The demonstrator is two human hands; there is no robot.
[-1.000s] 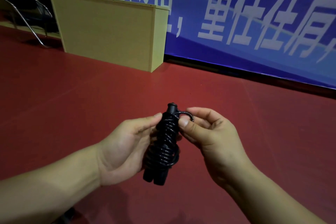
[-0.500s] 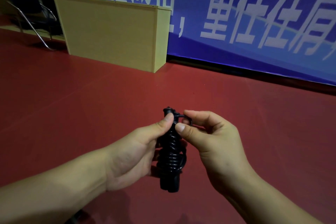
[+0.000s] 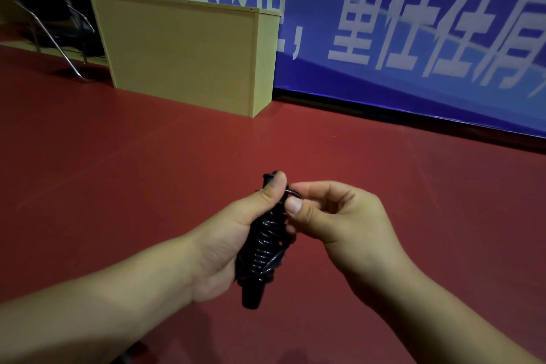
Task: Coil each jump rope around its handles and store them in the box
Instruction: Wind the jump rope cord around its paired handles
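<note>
Head view, downward, close over floor [image 3: 118, 186]

A red floor [image 3: 147, 186] is spreading under and around both hands. A tan wooden box [image 3: 183, 53] is standing on it, well beyond the hands and to their left. A chair [image 3: 50, 18] is sitting farther left, beside the box.

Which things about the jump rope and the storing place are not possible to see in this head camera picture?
- Jump rope: the head view shows black coils, but the left hand covers one side.
- Rope end: the right hand thumb and fingers hide how the small loop is secured.
- Storage box: none identifiable; the wooden cabinet shows only closed sides.
- Banner: text is cut by the top and right edges.
</note>
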